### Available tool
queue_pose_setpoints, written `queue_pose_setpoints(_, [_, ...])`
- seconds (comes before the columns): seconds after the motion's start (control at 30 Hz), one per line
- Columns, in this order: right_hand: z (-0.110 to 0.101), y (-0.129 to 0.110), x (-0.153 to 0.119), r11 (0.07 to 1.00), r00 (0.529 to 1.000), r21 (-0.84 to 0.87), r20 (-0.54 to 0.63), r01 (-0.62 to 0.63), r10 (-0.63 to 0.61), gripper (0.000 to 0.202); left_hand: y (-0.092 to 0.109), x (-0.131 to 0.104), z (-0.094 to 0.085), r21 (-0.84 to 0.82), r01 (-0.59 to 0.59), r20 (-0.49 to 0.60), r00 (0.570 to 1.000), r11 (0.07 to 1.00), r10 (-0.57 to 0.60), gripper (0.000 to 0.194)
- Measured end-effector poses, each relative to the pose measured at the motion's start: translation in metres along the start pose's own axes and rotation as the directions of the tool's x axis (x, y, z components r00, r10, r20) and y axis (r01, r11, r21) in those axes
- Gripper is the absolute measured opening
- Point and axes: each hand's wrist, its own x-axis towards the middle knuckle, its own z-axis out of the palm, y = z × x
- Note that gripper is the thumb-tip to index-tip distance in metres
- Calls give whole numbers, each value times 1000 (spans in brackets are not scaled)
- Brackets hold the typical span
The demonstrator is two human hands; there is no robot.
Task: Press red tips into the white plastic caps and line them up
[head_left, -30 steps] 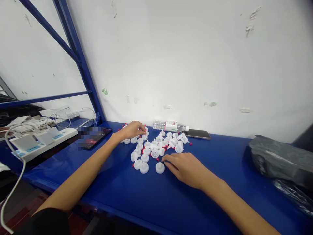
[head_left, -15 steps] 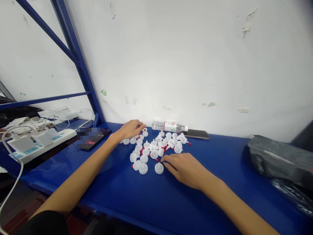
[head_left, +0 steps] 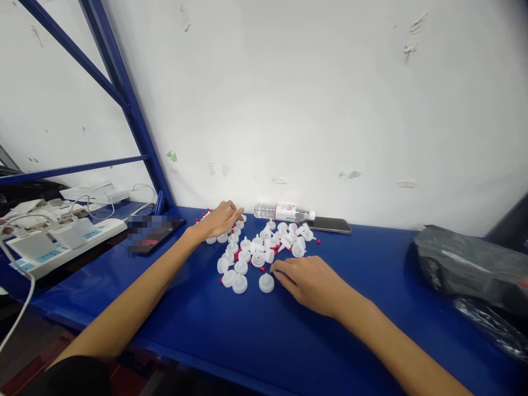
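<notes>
My left hand (head_left: 220, 221) reaches over the back left of a spread of white plastic nozzle caps (head_left: 258, 259). Its fingers are bent together above the caps there, and whatever they grip is hidden. My right hand (head_left: 307, 279) rests low over the blue table at the front right of the pile. Its fingers are slightly curled and apart, with nothing visible between them. Beside its fingertips, a single white nozzle cap (head_left: 266, 284) stands upright, spout up. Small red tips (head_left: 263, 269) lie among the caps, and some spouts carry red tips.
A clear water bottle (head_left: 284, 212) lies on its side against the wall, beside a phone (head_left: 330, 224). Another phone (head_left: 159, 234) lies at left, near a white power strip (head_left: 66, 247) with chargers and cables. A grey plastic bag (head_left: 457, 264) sits at right. Blue frame posts (head_left: 136, 121) rise at left.
The view has shifted slightly to the right. My left hand stays over the back left caps, its fingers moved a little; my right hand holds its pose beside the lone cap.
</notes>
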Motion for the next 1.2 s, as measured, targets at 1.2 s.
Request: queue_pose_setpoints(1.2, [-6, 14, -1, 982, 947, 55, -261, -180, 188, 9, 110, -31, -20, -138, -262, 405, 865, 955, 296, 16])
